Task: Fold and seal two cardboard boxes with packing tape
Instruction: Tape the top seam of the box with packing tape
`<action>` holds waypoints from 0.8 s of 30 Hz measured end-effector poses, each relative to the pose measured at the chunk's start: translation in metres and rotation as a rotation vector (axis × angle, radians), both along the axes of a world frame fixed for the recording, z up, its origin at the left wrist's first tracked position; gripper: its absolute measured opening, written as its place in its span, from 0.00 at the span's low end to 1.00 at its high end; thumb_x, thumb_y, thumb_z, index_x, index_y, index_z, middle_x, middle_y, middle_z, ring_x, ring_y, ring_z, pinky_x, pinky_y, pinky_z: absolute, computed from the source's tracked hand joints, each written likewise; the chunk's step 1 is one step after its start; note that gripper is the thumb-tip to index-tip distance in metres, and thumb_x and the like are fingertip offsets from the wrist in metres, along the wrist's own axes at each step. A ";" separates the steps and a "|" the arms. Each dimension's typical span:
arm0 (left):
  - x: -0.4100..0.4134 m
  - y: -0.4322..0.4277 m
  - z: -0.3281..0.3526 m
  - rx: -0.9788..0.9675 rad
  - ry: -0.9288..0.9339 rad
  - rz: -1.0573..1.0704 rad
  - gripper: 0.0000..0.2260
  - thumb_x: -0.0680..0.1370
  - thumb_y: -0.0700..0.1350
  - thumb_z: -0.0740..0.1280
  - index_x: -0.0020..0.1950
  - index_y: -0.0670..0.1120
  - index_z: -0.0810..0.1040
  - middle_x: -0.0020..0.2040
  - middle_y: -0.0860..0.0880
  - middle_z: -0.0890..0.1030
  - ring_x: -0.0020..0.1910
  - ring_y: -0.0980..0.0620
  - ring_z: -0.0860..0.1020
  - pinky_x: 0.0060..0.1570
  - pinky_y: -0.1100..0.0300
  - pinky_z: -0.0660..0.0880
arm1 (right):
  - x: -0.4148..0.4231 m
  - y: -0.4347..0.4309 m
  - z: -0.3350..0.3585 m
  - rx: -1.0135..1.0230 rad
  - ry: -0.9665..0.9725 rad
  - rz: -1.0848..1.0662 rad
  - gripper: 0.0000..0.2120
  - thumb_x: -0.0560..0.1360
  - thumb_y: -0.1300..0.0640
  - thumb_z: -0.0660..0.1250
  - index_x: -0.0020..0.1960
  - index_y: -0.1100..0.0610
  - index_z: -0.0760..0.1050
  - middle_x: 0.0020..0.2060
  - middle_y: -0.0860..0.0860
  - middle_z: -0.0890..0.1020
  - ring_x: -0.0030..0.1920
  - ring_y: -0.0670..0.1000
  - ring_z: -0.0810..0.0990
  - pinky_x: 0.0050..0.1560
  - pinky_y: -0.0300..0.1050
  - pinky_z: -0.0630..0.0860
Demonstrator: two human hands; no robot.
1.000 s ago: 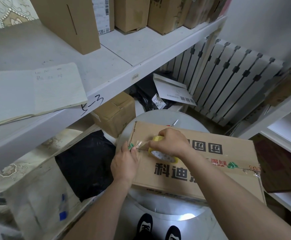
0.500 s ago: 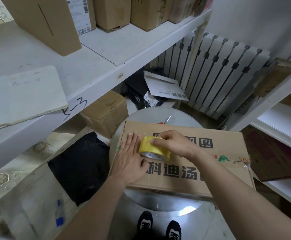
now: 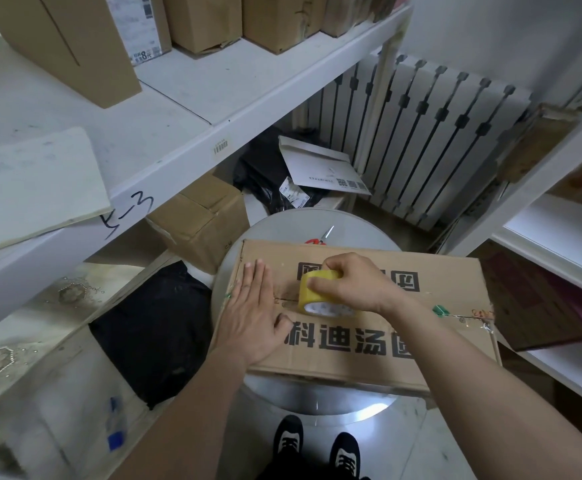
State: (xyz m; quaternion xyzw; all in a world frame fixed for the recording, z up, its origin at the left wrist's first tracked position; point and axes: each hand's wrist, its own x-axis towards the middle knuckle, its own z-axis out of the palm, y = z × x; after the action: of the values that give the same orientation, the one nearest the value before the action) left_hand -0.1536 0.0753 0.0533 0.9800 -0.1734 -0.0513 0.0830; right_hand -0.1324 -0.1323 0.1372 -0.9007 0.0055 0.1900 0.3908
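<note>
A closed cardboard box (image 3: 438, 341) with black printed characters lies on a round white table (image 3: 303, 223). My left hand (image 3: 251, 313) presses flat, fingers straight, on the box's left end over the centre seam. My right hand (image 3: 348, 282) grips a yellow roll of packing tape (image 3: 317, 294) that stands on the seam just right of the left hand. Old tape scraps and green marks show at the seam's right end (image 3: 462, 315).
A white shelf (image 3: 178, 133) at the left carries several boxes and an open notebook (image 3: 33, 181). Under it sit a brown box (image 3: 199, 223) and a black bag (image 3: 151, 327). A radiator (image 3: 431, 133) stands behind, another shelf (image 3: 559, 244) at the right. Scissors (image 3: 320, 237) peek from behind the box.
My left hand went from pinching the tape end at the box's left edge to pressing flat on it. The right hand has drawn the roll rightwards along the seam.
</note>
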 end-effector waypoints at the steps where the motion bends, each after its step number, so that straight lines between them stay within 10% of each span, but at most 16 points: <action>1: 0.000 -0.001 0.000 0.008 0.000 -0.002 0.39 0.73 0.58 0.45 0.79 0.38 0.44 0.80 0.41 0.42 0.78 0.46 0.39 0.75 0.55 0.36 | -0.001 -0.002 0.002 -0.041 -0.008 0.005 0.19 0.73 0.43 0.70 0.37 0.60 0.75 0.31 0.50 0.74 0.36 0.51 0.73 0.38 0.46 0.68; 17: 0.000 -0.002 -0.004 0.019 0.017 0.023 0.41 0.71 0.60 0.46 0.80 0.40 0.46 0.80 0.42 0.42 0.78 0.46 0.38 0.76 0.52 0.37 | -0.014 -0.005 0.017 -0.704 -0.077 0.114 0.23 0.72 0.30 0.63 0.40 0.52 0.70 0.39 0.49 0.74 0.43 0.53 0.73 0.44 0.45 0.69; 24: 0.001 -0.004 0.000 0.048 0.031 0.050 0.42 0.70 0.61 0.41 0.80 0.41 0.41 0.79 0.43 0.38 0.77 0.47 0.34 0.74 0.54 0.33 | -0.025 -0.033 0.011 -0.306 0.022 -0.056 0.22 0.72 0.31 0.65 0.38 0.50 0.73 0.38 0.47 0.77 0.45 0.52 0.76 0.42 0.46 0.68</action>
State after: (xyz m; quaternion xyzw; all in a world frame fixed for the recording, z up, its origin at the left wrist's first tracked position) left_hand -0.1524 0.0711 0.0532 0.9848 -0.1464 -0.0684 0.0632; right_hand -0.1570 -0.1658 0.1485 -0.9471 0.0637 0.1856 0.2541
